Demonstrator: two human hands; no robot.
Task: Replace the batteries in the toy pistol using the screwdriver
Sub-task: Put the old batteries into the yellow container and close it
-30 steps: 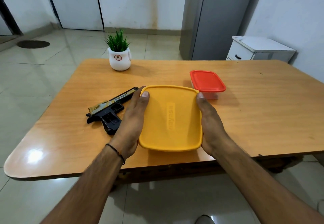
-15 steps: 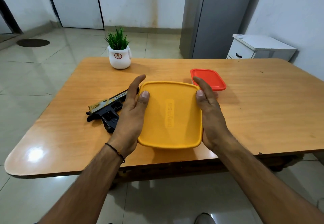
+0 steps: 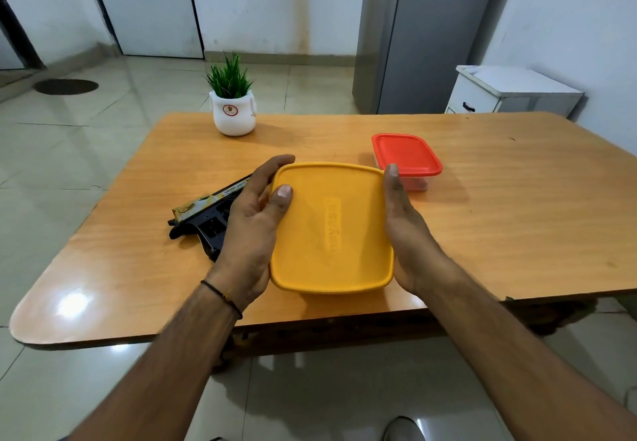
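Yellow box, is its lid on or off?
On. The yellow lid lies flat on top; left hand and right hand grip its edges.

A glossy wooden tabletop (image 3: 517, 206) with rounded corners stands on pale, shiny floor tiles (image 3: 79, 158), and a bright patch of light glares off its near left corner. Scuffed white walls (image 3: 275, 2) close the far side, with white door panels (image 3: 151, 6) at far left. A tall grey cabinet (image 3: 424, 33) rises mid-far, with a low white drawer unit (image 3: 510, 94) on its right. A dark round cover (image 3: 65, 86) sits in the floor far left.
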